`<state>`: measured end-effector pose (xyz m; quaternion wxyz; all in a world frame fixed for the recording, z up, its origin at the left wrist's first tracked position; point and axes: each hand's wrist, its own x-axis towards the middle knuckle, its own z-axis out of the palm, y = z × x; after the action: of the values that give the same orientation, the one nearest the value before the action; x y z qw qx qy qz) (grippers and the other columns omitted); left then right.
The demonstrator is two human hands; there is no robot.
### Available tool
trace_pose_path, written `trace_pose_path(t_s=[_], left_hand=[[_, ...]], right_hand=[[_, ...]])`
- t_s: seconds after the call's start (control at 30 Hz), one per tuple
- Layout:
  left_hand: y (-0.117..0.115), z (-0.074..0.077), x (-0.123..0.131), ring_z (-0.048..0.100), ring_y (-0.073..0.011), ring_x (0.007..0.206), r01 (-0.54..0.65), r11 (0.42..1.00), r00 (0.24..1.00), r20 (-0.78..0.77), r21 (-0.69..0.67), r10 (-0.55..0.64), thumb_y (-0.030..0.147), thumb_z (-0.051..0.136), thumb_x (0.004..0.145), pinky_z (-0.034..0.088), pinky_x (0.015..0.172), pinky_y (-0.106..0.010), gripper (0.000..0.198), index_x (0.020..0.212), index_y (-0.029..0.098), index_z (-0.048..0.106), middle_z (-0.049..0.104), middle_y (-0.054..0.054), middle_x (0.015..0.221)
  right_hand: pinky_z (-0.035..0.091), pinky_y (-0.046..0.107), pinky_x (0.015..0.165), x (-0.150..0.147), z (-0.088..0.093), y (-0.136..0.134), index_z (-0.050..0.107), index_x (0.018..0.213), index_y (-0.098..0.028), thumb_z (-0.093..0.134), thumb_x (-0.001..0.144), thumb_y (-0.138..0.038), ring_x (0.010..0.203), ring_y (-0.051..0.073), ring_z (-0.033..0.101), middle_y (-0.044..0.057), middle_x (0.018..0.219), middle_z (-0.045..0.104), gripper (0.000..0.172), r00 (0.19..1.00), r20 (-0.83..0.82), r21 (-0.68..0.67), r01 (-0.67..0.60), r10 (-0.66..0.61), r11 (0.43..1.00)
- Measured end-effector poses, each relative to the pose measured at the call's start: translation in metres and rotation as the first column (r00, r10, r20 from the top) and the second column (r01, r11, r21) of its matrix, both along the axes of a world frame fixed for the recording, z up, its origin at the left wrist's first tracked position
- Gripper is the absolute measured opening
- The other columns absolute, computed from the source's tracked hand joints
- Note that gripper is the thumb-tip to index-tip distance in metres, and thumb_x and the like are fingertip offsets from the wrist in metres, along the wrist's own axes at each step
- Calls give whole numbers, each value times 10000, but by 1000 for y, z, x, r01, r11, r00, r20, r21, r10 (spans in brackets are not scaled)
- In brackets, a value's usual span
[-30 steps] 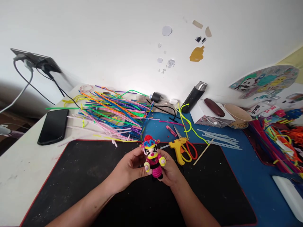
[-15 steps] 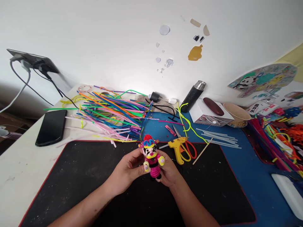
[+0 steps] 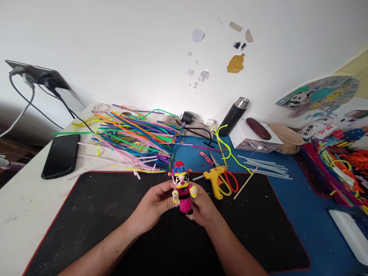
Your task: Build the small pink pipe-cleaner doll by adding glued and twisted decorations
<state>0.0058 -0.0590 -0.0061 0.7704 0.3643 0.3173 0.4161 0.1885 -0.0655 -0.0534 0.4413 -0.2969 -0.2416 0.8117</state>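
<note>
Between my two hands is a small pipe-cleaner doll (image 3: 185, 193), held upright above the black mat (image 3: 115, 214). It has a magenta robe, a black belt, a pale face with black and pink details, and a blue, yellow and red hat. My left hand (image 3: 156, 203) grips its left side, thumb at the front by the doll's hand. My right hand (image 3: 204, 209) closes round the other side and the lower back, its fingers partly hidden by the doll. Just right of the hands lie a yellow glue gun (image 3: 215, 180) and scissors with red and yellow handles (image 3: 231, 182).
Many coloured pipe cleaners (image 3: 135, 134) are heaped behind the mat, with a phone (image 3: 61, 155) to their left. A black flask (image 3: 234, 117), a tissue box (image 3: 253, 140) and a bowl (image 3: 287, 138) stand along the wall. Clear glue sticks (image 3: 267, 167) and a wooden stick (image 3: 245, 183) lie at right.
The doll has tipped slightly, its hat now leaning back, and sits a touch further left in the picture. Both hands keep their grip; the whole view has shifted a little.
</note>
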Motion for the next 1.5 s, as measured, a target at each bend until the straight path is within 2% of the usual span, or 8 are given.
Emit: trace_pose_path(t_s=[0.33,0.53,0.7,0.87,1.03,1.2,1.33,1.5], left_hand=[[4,-5,2,590,-155,792,-85,996,996,29,-37,86,357,957,727,490,755,-262,399,1039,182,781,713,-43,925],[6,0,-12,618,-137,727,43,992,993,118,-122,-29,331,947,751,500,701,-248,354,1016,163,783,705,-44,833],[1,3,-14,655,-173,793,74,992,984,172,-101,-56,434,950,735,551,736,-290,512,1134,176,761,717,-77,941],[-9,12,-4,623,-147,801,-58,985,991,111,-161,77,309,982,705,538,711,-252,521,1161,214,748,700,-49,967],[-15,11,0,616,-159,809,-155,945,978,91,-289,189,352,973,710,536,743,-288,508,1145,207,756,700,-61,1018],[-15,6,-3,631,-229,909,-115,948,992,19,-296,126,466,911,771,499,781,-324,510,1146,154,763,722,-117,1035],[-15,7,-5,621,-223,892,-68,964,998,1,-256,71,445,884,808,459,771,-316,409,1065,148,767,732,-110,978],[-15,7,-6,605,-225,898,-154,950,988,-75,-270,138,426,910,772,437,778,-315,446,1102,159,771,728,-98,999]], right_hand=[[375,157,316,-1,5,7,702,921,-168,926,790,-455,356,79,516,-22,591,675,387,1000,4,-17,29,-29,999],[364,157,319,1,8,8,688,895,-169,917,798,-469,340,66,498,19,644,731,390,1000,15,-2,13,-13,1000],[357,161,316,-1,5,8,681,875,-176,934,775,-459,340,68,491,0,629,713,393,998,32,-17,54,-53,998],[349,164,320,0,2,7,658,871,-178,911,799,-490,342,77,489,-22,574,663,408,994,88,-28,66,-63,997],[357,159,317,-2,6,9,619,822,-187,924,772,-517,329,76,493,-47,534,632,452,984,149,-24,100,-96,995],[386,161,331,-5,16,11,616,807,-190,907,780,-538,337,98,549,-65,489,603,454,966,234,76,99,-114,992],[446,174,382,-5,27,12,649,817,-178,848,854,-515,397,117,623,-40,526,639,393,915,373,225,71,-153,972],[472,196,418,-5,35,11,665,833,-179,793,888,-529,428,131,648,-33,538,643,377,836,507,333,35,-210,942]])
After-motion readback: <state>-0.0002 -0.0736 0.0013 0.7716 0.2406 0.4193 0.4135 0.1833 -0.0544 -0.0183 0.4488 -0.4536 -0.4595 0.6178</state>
